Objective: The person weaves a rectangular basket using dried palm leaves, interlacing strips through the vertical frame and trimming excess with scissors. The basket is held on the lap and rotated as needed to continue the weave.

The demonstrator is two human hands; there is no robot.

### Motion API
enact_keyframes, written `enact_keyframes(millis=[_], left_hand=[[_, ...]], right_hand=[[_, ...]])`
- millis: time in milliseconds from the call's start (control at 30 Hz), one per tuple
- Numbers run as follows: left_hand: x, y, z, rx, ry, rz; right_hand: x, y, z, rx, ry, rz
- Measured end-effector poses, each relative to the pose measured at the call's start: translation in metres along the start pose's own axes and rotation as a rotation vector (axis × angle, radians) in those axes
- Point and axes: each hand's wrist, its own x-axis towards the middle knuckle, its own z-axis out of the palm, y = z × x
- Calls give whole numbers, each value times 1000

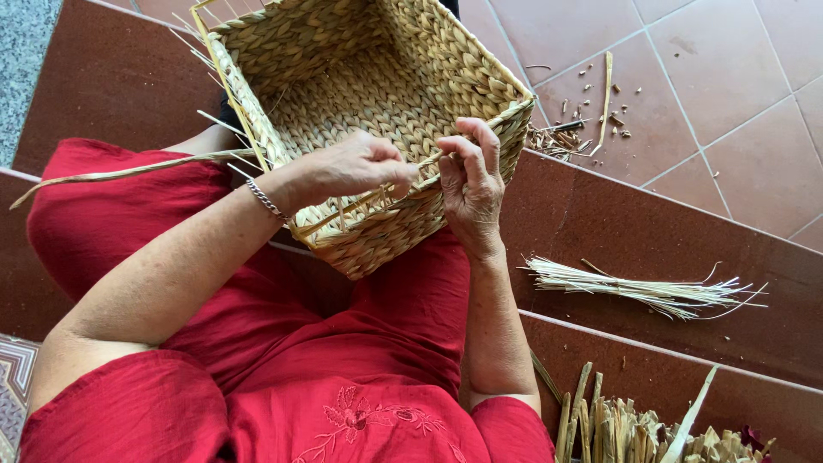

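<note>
A square woven straw basket (360, 94) rests on my lap, its opening facing up and its near rim towards me. My left hand (356, 167) pinches a thin straw strand (403, 180) at the near rim; a silver bracelet sits on that wrist. My right hand (471, 184) grips the same rim at the corner, fingers curled over the edge and holding the strand's other end. A long loose fibre (129, 171) trails left from the basket.
A bundle of pale thin stalks (643, 291) lies on the dark red step to my right. Dried leaf strips (634, 429) stand at the lower right. Cut scraps (583, 120) litter the tiled floor beyond the basket.
</note>
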Motion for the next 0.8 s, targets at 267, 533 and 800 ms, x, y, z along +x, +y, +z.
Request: enact_keyframes(millis=[267, 533, 800], left_hand=[[0, 21, 16, 236, 104, 100], [-23, 18, 11, 283, 304, 477], [-30, -1, -1, 23, 141, 210]], right_hand=[[-2, 3, 2, -39, 13, -24], [-2, 5, 3, -112, 24, -101], [-2, -1, 2, -87, -12, 47]])
